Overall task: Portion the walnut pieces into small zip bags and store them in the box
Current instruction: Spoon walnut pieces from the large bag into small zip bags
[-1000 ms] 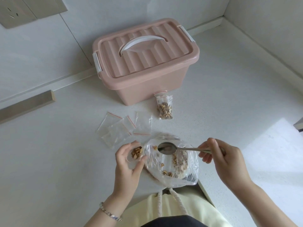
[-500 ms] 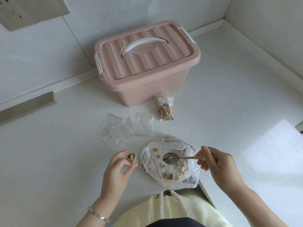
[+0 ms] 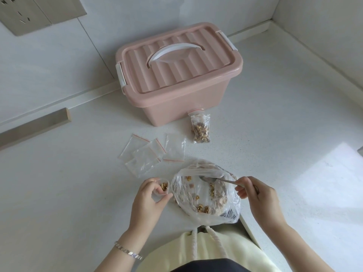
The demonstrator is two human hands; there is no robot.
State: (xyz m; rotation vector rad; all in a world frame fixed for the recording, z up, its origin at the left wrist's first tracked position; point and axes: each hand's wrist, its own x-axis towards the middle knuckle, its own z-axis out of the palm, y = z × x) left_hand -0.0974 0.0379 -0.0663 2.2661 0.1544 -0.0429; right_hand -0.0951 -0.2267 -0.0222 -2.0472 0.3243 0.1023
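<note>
The left hand (image 3: 146, 199) has its grip closed around a small zip bag (image 3: 163, 188), holding the mouth open upward; some walnut pieces are already inside. The right hand (image 3: 257, 197) pinches the handle of a spoon (image 3: 211, 180), whose bowl lies inside the big plastic bag (image 3: 206, 195) and looks empty or nearly so. The remaining walnut pieces (image 3: 203, 209) lie at the near side of that bag, and the bag reaches the front edge of the surface (image 3: 68, 193).

The main risk, I think, is spilling. The mouth of the small bag is narrow and soft (only fingers keep it open), so a full spoon can drop pieces beside it. The big bag is thin and can slide or tip off the edge if the spoon pushes it. One filled bag (image 3: 200, 129) lies just beside the pink box (image 3: 176, 75), whose lid is on, so storing is not yet begun. Several empty bags (image 3: 149, 154) wait near.
</note>
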